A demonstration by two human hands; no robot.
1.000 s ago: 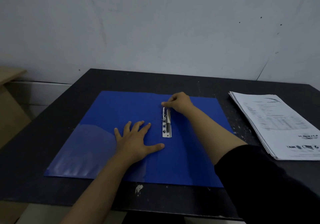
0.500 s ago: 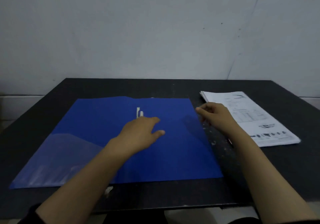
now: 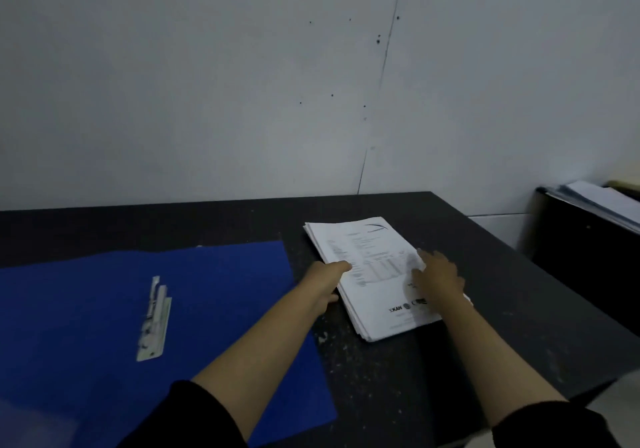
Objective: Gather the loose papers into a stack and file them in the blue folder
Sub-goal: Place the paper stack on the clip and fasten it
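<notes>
The blue folder (image 3: 225,309) lies open and flat on the black table (image 3: 398,388), its metal clip fastener (image 3: 154,323) raised along the middle. To its right sits a white stack of printed papers (image 3: 377,267), slightly fanned. My left hand (image 3: 327,283) is at the stack's left edge, thumb on top and fingers curled against the side. My right hand (image 3: 438,276) rests on the top sheet with its fingers spread.
A grey wall stands right behind the table. At the far right is a dark cabinet (image 3: 588,264) with more papers (image 3: 602,205) on top. The table's right edge runs close past the stack.
Both hands left the folder and its clip and moved right to the paper stack. The view swung right with them.
</notes>
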